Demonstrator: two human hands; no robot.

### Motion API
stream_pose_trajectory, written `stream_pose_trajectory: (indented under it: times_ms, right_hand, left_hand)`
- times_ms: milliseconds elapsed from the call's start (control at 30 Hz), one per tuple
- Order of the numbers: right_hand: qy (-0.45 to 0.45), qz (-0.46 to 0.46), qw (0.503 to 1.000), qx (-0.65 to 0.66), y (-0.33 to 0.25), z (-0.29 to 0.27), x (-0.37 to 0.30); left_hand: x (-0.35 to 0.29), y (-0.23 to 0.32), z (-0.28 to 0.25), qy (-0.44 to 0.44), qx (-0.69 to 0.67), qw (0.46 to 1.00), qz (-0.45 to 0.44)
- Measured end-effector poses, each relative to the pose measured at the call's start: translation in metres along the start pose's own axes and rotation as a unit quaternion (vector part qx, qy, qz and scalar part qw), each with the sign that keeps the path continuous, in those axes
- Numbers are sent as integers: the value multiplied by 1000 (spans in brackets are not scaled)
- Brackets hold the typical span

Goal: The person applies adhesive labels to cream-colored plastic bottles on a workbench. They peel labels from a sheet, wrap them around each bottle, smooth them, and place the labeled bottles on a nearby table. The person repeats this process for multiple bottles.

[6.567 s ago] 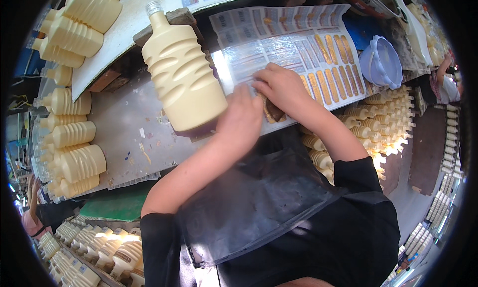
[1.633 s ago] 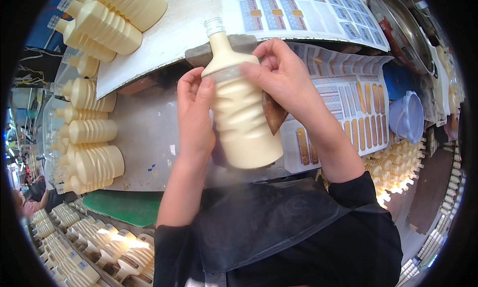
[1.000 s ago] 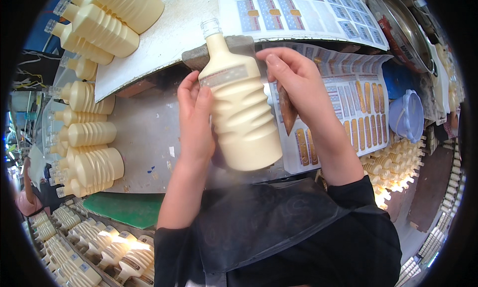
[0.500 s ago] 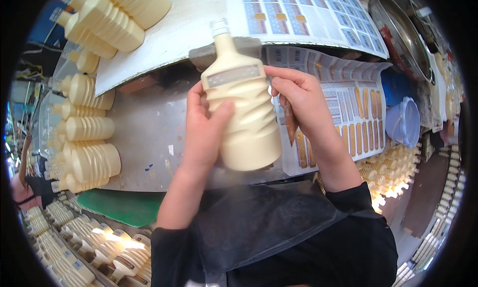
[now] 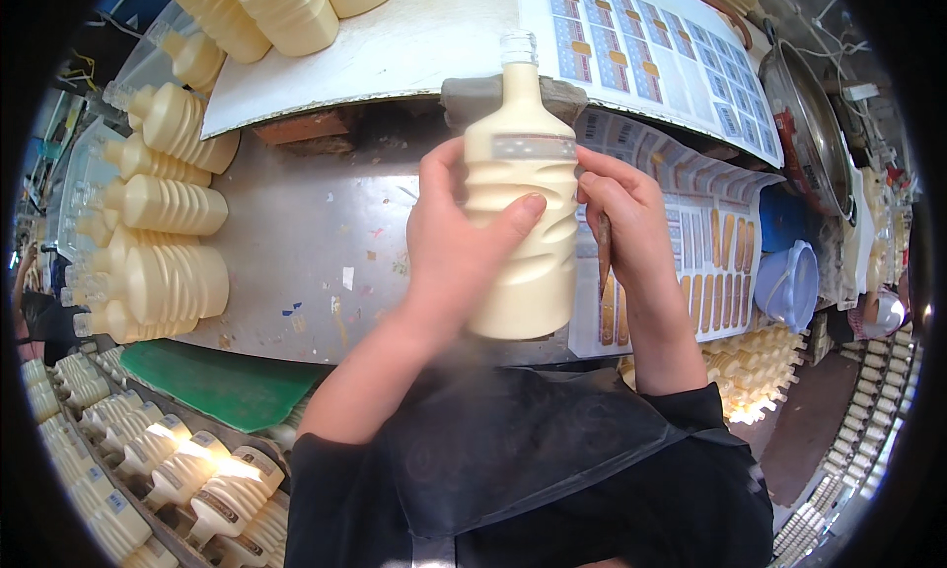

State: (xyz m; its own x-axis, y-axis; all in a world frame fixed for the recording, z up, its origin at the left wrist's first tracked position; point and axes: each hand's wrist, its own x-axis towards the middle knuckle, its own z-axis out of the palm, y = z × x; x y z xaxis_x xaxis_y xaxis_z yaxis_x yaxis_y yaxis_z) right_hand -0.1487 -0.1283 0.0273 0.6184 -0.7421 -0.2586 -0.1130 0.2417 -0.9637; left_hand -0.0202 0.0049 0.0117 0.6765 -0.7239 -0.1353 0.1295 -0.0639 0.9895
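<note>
A cream-coloured plastic bottle with wavy ridges and a clear threaded neck stands out in front of me, neck pointing away. My left hand wraps its left side, thumb lying across the ridged front. Around the bottle's shoulder runs a narrow patterned label. At the right end of that label, the fingertips of my right hand touch the bottle. A thin brown pointed tool is tucked in the same hand, tip downward; its exact kind is unclear.
Sheets of gold and blue stickers lie right of the bottle, with another label sheet on the white board. More cream bottles line the left side. A lilac bucket and metal basin stand right.
The bottle has turned straighter and its label faces me more squarely. My left thumb now reaches further across its front. The whole view has shifted, with the bottle further right in it.
</note>
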Motion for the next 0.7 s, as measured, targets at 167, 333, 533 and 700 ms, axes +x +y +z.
stream_pose_trajectory:
  times_ms: [167, 333, 533, 700]
  right_hand:
    - [21, -29, 999, -24, 2, 1, 7]
    - [-27, -43, 999, 10, 2, 4, 16]
    - [-28, -43, 999, -3, 4, 6, 20]
    - [-28, -40, 999, 10, 6, 5, 21]
  left_hand:
    - [8, -3, -5, 24, -19, 998, 59]
    - [25, 0, -17, 7, -70, 995, 76]
    - [34, 1, -13, 17, -82, 995, 46]
    - [34, 0, -13, 20, -85, 995, 47]
